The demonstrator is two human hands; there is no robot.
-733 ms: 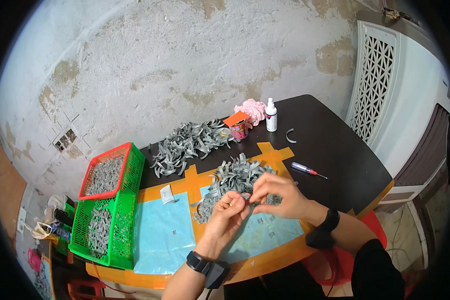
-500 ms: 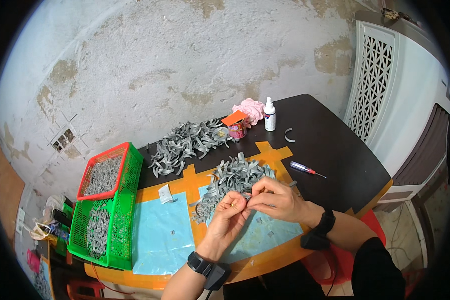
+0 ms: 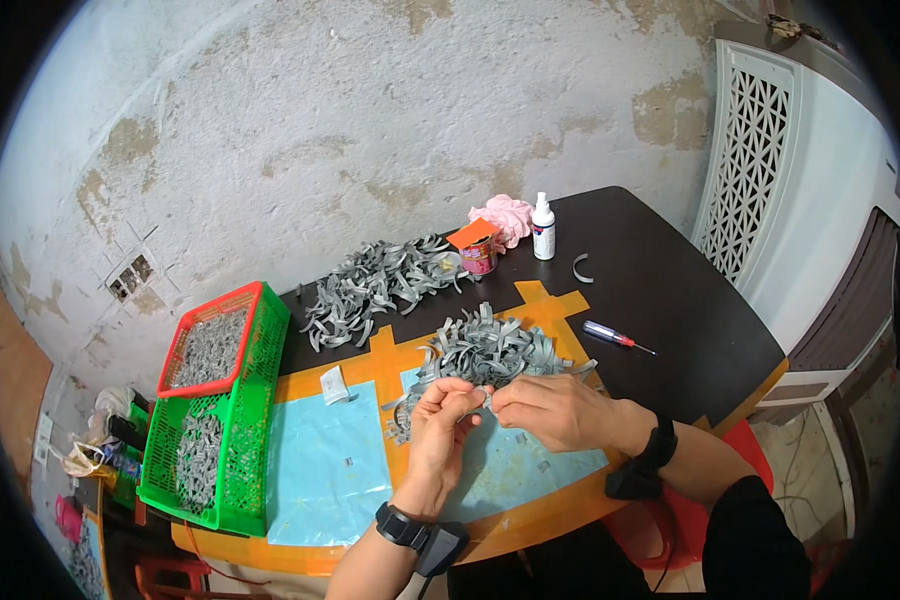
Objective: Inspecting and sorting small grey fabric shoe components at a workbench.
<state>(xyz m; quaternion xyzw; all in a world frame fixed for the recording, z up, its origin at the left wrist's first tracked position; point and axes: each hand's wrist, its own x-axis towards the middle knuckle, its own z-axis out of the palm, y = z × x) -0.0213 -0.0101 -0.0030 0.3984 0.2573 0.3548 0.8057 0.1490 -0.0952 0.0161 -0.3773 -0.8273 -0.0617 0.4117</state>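
Observation:
My left hand (image 3: 442,430) is closed in a pinch, thumb against the fingers, above the blue sheet (image 3: 332,470). Beside it my right hand (image 3: 555,412) also pinches, fingertips meeting those of the left. A tiny grey piece (image 3: 486,391) shows between them; its shape is mostly covered. Just behind both hands lies a heap of curved grey strips (image 3: 495,345), partly hidden by my fingers. A second heap of grey strips (image 3: 380,285) lies farther back on the dark tabletop. A couple of small grey bits rest on the blue sheets.
At left, a green basket (image 3: 253,420) holds grey pieces, with a red basket (image 3: 165,372) of similar pieces on it. Toward the back stand a tin (image 3: 478,258), a white spray bottle (image 3: 543,230) and a pink cloth (image 3: 510,215). A screwdriver (image 3: 615,336) lies right of the heap.
My left hand has turned, its fingers curling in more toward the right hand. Both hands still meet at the fingertips, and the right hand has shifted slightly.

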